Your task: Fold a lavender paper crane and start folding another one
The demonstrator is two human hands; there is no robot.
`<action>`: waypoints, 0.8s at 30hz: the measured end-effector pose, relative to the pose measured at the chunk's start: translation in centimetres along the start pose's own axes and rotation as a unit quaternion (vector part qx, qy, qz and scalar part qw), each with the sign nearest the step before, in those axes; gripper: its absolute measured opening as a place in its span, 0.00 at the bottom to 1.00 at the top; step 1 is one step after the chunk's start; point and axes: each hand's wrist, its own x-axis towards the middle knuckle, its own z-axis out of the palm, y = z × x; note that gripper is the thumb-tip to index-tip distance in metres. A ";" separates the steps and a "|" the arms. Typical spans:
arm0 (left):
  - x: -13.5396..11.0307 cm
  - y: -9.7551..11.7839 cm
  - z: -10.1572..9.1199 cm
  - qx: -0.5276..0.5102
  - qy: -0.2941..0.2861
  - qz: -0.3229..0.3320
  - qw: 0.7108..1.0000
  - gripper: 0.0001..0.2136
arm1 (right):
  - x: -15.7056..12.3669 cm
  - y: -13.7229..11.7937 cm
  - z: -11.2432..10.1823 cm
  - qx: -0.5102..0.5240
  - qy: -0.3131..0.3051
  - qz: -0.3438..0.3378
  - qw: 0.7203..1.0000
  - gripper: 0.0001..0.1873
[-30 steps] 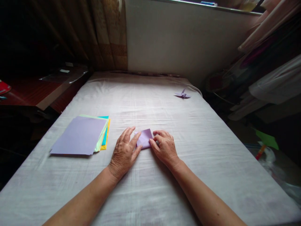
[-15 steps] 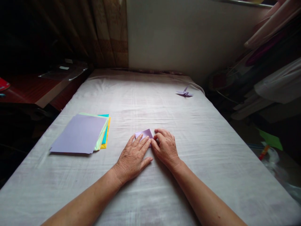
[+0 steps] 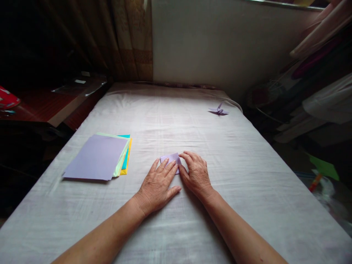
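Note:
A small folded purple paper (image 3: 171,158) lies on the white sheet of the bed (image 3: 176,121), mostly under my hands. My left hand (image 3: 158,185) lies flat on its near left part, fingers stretched out and pressing down. My right hand (image 3: 196,174) rests at the paper's right edge with its fingers curled and pressed onto the paper. Only the paper's far corner shows between the two hands.
A stack of coloured sheets (image 3: 99,157) with a purple one on top lies to the left. A finished purple paper crane (image 3: 218,110) sits at the far right. A dark wooden table (image 3: 41,106) stands left of the bed; clothes and clutter (image 3: 316,110) crowd the right.
My left hand slid to the right, onto the folded paper, and now covers most of it. My right hand stayed at the paper's right edge.

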 end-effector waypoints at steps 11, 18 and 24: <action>-0.1 0.0 0.3 0.014 -0.013 0.001 1.000 0.31 | 0.3 -0.7 -0.7 -0.084 -0.050 -0.014 0.995 0.17; -2.1 -1.7 -0.8 0.030 -0.041 0.045 0.998 0.32 | 0.4 -0.7 -1.0 -0.085 -0.074 -0.010 0.994 0.19; -3.1 -2.1 -1.8 0.039 -0.022 0.058 0.997 0.31 | 0.3 -1.3 -1.3 -0.083 -0.097 0.000 0.992 0.24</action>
